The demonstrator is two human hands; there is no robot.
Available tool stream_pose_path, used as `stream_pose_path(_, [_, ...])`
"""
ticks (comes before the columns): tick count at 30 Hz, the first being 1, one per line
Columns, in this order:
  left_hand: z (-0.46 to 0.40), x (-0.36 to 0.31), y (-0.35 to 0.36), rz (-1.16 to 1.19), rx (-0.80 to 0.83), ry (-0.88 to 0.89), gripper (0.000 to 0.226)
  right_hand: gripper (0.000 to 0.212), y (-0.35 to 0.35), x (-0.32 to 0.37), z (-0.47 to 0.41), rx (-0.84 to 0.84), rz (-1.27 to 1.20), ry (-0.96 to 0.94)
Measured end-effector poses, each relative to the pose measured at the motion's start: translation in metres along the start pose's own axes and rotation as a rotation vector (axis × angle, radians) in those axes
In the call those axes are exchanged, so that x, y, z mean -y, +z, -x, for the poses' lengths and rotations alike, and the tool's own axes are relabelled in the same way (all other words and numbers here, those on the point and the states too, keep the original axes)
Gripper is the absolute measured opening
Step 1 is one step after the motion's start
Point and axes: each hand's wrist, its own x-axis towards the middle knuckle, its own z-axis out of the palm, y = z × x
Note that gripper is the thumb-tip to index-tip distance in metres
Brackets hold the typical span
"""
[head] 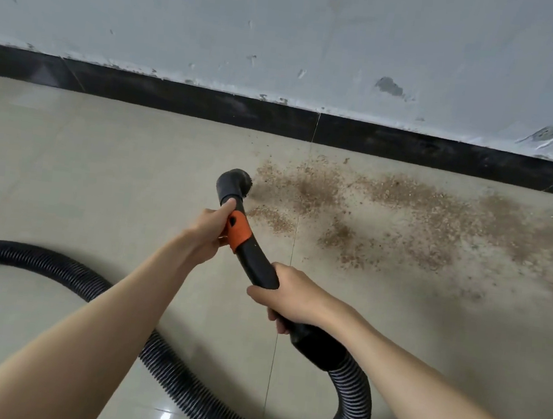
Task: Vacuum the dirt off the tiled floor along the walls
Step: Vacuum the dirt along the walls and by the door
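Down at the bottom edge, ribbed black hose looping across the pale tiled floor, sweeping in from the left and curling back up on the right into a black cuff. Right hand wrapped tight around the curved black handle tube just above that cuff, fingers curled fully under it. Further up, left hand clamped on the same tube at the orange collar, thumb stretched forward along the top. Ahead of both hands, black nozzle tipped down to the tile, mouth facing right, right at the near edge of the dirt. Brown gritty dirt spread in a wide patch to the right of the nozzle, running along the black skirting. Beyond that, scuffed, chipped white wall.
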Motion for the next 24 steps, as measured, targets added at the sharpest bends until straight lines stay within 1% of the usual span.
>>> stream_pose_path(3, [0.003, 0.023, -0.009, 0.045, -0.029, -0.043, 0.032, 0.022, 0.026, -0.007, -0.007, -0.054, 0.169, 0.024])
stream_pose_path(8, [0.020, 0.054, -0.007, 0.142, -0.031, -0.092, 0.036, 0.026, 0.056, -0.015, -0.006, -0.104, 0.289, 0.044])
stream_pose_path(11, [0.024, 0.061, -0.006, 0.102, 0.012, -0.094, 0.040, 0.031, 0.059, -0.018, 0.000, -0.116, 0.279, 0.048])
stream_pose_path(15, [0.021, 0.065, -0.002, 0.133, 0.068, -0.087, 0.040, 0.035, 0.055, -0.024, 0.000, -0.136, 0.264, 0.025])
stream_pose_path(24, [0.012, 0.071, 0.002, 0.118, 0.066, -0.029, 0.043, 0.044, 0.060, -0.032, -0.010, -0.177, 0.302, 0.010])
